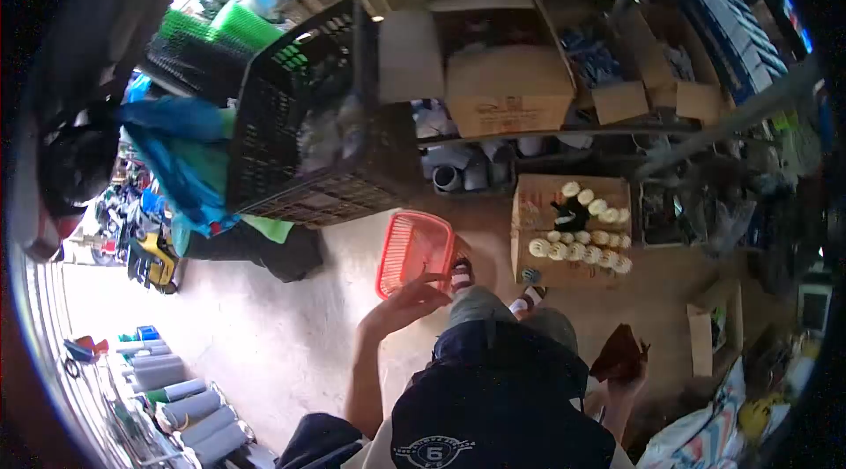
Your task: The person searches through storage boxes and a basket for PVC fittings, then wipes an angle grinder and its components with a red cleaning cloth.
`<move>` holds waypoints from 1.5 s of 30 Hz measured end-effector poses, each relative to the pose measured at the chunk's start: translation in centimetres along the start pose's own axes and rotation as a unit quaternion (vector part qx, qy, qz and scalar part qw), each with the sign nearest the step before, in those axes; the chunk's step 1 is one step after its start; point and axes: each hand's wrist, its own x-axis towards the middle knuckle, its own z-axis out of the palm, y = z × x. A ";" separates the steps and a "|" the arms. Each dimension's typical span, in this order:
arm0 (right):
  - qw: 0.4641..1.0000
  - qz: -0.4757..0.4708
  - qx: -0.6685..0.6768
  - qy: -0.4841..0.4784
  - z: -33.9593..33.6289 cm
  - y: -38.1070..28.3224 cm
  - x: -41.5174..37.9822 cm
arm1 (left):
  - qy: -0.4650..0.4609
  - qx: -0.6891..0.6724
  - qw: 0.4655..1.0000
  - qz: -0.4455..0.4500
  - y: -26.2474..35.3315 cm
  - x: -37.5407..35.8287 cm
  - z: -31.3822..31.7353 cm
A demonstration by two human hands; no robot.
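Note:
My left hand is held out at the near edge of a red plastic basket on the floor. Its fingers stretch to the right, and I make out nothing held in them. On the other side, my right hand grips a crumpled reddish-brown piece, whose kind I cannot make out. In front of my feet, a cardboard box carries rows of round cream-coloured slotted pieces, with a black item among them. A small bluish round piece lies near the box's front edge.
A black plastic crate juts out at upper left. Open cardboard boxes line the shelf, with grey pipe fittings below. A small open carton and a striped sack stand at right. Rolls lie at lower left.

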 end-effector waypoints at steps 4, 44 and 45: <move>0.997 0.009 0.063 0.036 6.8 1.3 1.8 | 0.015 -0.128 0.978 0.162 7.7 -9.3 -4.7; 0.943 -0.263 0.064 0.194 14.6 9.1 -12.7 | 0.171 0.592 0.786 0.045 6.9 25.5 -50.5; 0.949 -0.241 0.100 0.178 15.9 8.5 -11.8 | 0.201 0.619 0.759 0.033 7.5 24.5 -49.9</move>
